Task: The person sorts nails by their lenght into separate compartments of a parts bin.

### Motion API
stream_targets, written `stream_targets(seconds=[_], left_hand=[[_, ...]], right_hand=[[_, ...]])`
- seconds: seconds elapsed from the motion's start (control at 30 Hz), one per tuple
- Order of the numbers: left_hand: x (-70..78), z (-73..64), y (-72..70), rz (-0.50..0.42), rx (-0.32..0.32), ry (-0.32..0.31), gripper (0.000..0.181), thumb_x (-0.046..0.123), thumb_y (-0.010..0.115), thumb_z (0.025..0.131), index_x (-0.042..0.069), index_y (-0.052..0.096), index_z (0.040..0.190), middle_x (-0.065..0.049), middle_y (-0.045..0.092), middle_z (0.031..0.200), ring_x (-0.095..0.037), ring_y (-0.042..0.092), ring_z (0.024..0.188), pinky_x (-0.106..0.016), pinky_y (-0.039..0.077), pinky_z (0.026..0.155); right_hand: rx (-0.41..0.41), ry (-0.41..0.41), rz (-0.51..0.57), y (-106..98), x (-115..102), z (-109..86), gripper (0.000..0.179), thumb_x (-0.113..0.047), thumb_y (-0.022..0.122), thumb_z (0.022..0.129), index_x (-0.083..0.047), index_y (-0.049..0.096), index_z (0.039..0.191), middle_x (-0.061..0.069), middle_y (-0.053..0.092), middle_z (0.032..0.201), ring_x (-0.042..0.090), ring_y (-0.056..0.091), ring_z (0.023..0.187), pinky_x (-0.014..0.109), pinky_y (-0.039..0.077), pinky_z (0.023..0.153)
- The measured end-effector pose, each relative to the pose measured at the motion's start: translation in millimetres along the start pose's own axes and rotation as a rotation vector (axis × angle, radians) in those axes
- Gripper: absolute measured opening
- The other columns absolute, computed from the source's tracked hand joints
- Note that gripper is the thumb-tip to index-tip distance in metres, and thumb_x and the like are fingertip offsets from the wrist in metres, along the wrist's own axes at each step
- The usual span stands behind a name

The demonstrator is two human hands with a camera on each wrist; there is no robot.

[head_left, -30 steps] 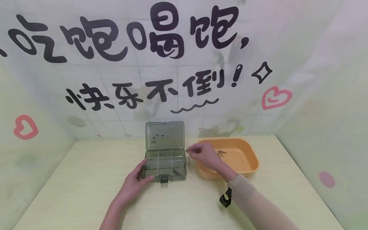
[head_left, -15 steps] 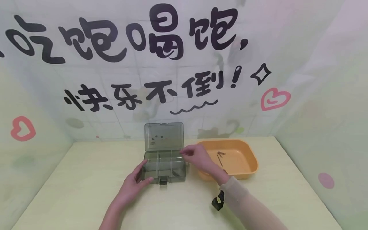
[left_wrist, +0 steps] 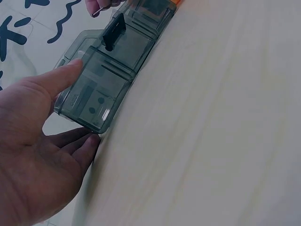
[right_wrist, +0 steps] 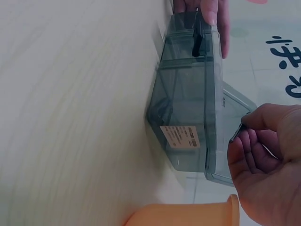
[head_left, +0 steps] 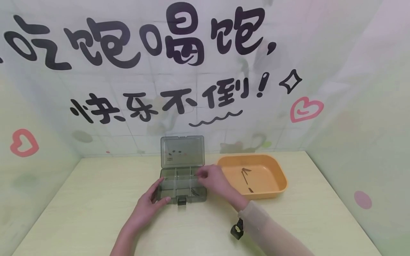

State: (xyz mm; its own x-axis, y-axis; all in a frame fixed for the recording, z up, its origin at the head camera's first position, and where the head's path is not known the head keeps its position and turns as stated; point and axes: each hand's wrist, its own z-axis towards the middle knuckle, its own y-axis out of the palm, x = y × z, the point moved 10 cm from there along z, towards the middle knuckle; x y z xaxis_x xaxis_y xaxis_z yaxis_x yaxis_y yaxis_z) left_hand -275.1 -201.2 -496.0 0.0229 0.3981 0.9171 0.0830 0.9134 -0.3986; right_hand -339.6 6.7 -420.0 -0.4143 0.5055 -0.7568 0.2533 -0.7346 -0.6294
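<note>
A grey see-through compartment box [head_left: 198, 199] stands on the table with its lid [head_left: 182, 151] raised. My left hand [head_left: 148, 201] grips its left end, the thumb [left_wrist: 70, 74] over the front edge and other fingers at the underside. Above the back right compartment, my right hand [head_left: 214, 179] pinches a thin dark metal piece [right_wrist: 236, 133] between thumb and fingertips; its exact kind cannot be told. Several dark slim pieces [head_left: 194, 193] lie in the box's front right compartment. A black latch [head_left: 182, 201] hangs at the front.
An orange tray [head_left: 267, 174] stands right of the box, under and beside my right forearm, with several thin dark pieces [head_left: 245, 177] in it. A printed wall [head_left: 144, 142] rises close behind the raised lid.
My right hand has moved left from the tray's edge to above the box's back right compartment, carrying the thin metal piece. My left hand keeps its hold on the box.
</note>
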Motion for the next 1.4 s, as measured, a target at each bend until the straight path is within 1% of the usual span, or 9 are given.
stream_targets(seconds=[0.2, 0.4, 0.67, 0.8, 0.9, 1.03, 1.17, 1.27, 1.4], left_hand=[[-1.0, 0.5, 0.4, 0.002, 0.0, -0.01, 0.079, 0.025, 0.072, 0.099, 0.013, 0.028, 0.163, -0.025, 0.017, 0.167, -0.043, 0.019, 0.151, -0.043, 0.025, 0.121], [0.9, 0.7, 0.0, 0.005, 0.003, -0.01, 0.078, 0.023, 0.071, 0.099, 0.012, 0.028, 0.163, -0.025, 0.017, 0.167, -0.043, 0.019, 0.152, -0.044, 0.026, 0.121], [1.1, 0.5, 0.0, -0.002, 0.005, -0.001, 0.079, 0.025, 0.072, 0.098, 0.012, 0.028, 0.163, -0.026, 0.017, 0.166, -0.043, 0.019, 0.151, -0.043, 0.026, 0.121], [1.6, 0.5, -0.5, -0.002, 0.006, 0.0, 0.078, 0.025, 0.072, 0.099, 0.012, 0.028, 0.163, -0.026, 0.018, 0.166, -0.043, 0.02, 0.151, -0.043, 0.026, 0.121], [1.3, 0.4, -0.5, -0.003, 0.004, -0.001, 0.078, 0.025, 0.072, 0.099, 0.013, 0.028, 0.163, -0.026, 0.018, 0.166, -0.043, 0.02, 0.151, -0.043, 0.026, 0.121], [1.6, 0.9, 0.5, -0.001, 0.002, 0.0, 0.077, 0.024, 0.071, 0.099, 0.014, 0.029, 0.163, -0.025, 0.018, 0.166, -0.043, 0.02, 0.151, -0.043, 0.026, 0.121], [1.0, 1.7, 1.1, -0.003, 0.004, 0.002, 0.077, 0.023, 0.071, 0.099, 0.014, 0.029, 0.162, -0.025, 0.019, 0.166, -0.043, 0.021, 0.151, -0.043, 0.027, 0.121], [-0.2, 1.9, 1.0, -0.004, 0.005, 0.002, 0.077, 0.024, 0.072, 0.099, 0.013, 0.029, 0.162, -0.026, 0.019, 0.166, -0.043, 0.02, 0.151, -0.043, 0.027, 0.121], [-1.8, 1.9, 0.6, 0.005, 0.006, 0.002, 0.078, 0.027, 0.072, 0.099, 0.014, 0.028, 0.163, -0.025, 0.019, 0.166, -0.043, 0.02, 0.151, -0.044, 0.027, 0.121]], right_hand=[[0.004, -0.01, -0.038, 6, -4, -2.6, 0.019, 0.007, 0.069, 0.087, 0.004, 0.076, 0.104, 0.013, 0.075, 0.097, 0.02, 0.068, 0.085, 0.024, 0.06, 0.075], [0.01, -0.036, -0.069, 9, -6, -2.7, 0.016, 0.005, 0.069, 0.088, 0.004, 0.077, 0.102, 0.01, 0.076, 0.093, 0.016, 0.068, 0.08, 0.022, 0.059, 0.071], [-0.006, -0.01, -0.075, 10, -5, -3.0, 0.017, 0.003, 0.068, 0.09, 0.003, 0.077, 0.104, 0.011, 0.076, 0.096, 0.014, 0.065, 0.079, 0.023, 0.058, 0.069], [-0.006, -0.029, -0.072, 9, -7, -4.9, 0.018, 0.004, 0.068, 0.091, 0.003, 0.077, 0.106, 0.012, 0.075, 0.096, 0.014, 0.065, 0.078, 0.022, 0.058, 0.068], [-0.003, -0.042, -0.059, 7, -7, -6.8, 0.018, 0.004, 0.068, 0.09, 0.003, 0.076, 0.106, 0.014, 0.075, 0.098, 0.016, 0.066, 0.081, 0.022, 0.058, 0.071], [0.011, -0.023, -0.019, 1, -3, -9.9, 0.019, 0.004, 0.068, 0.091, 0.001, 0.076, 0.108, 0.013, 0.075, 0.103, 0.019, 0.068, 0.088, 0.024, 0.06, 0.076], [0.05, -0.007, 0.014, -9, 1, -12.5, 0.019, 0.004, 0.068, 0.092, 0.002, 0.076, 0.109, 0.013, 0.075, 0.105, 0.022, 0.069, 0.093, 0.026, 0.061, 0.08], [0.083, -0.01, 0.028, -18, 4, -14.3, 0.019, 0.004, 0.069, 0.092, 0.002, 0.076, 0.109, 0.013, 0.075, 0.104, 0.023, 0.069, 0.092, 0.026, 0.061, 0.08], [0.116, -0.027, 0.038, -29, 7, -15.8, 0.018, 0.005, 0.068, 0.092, 0.0, 0.077, 0.107, 0.014, 0.076, 0.102, 0.021, 0.069, 0.087, 0.026, 0.061, 0.076]])
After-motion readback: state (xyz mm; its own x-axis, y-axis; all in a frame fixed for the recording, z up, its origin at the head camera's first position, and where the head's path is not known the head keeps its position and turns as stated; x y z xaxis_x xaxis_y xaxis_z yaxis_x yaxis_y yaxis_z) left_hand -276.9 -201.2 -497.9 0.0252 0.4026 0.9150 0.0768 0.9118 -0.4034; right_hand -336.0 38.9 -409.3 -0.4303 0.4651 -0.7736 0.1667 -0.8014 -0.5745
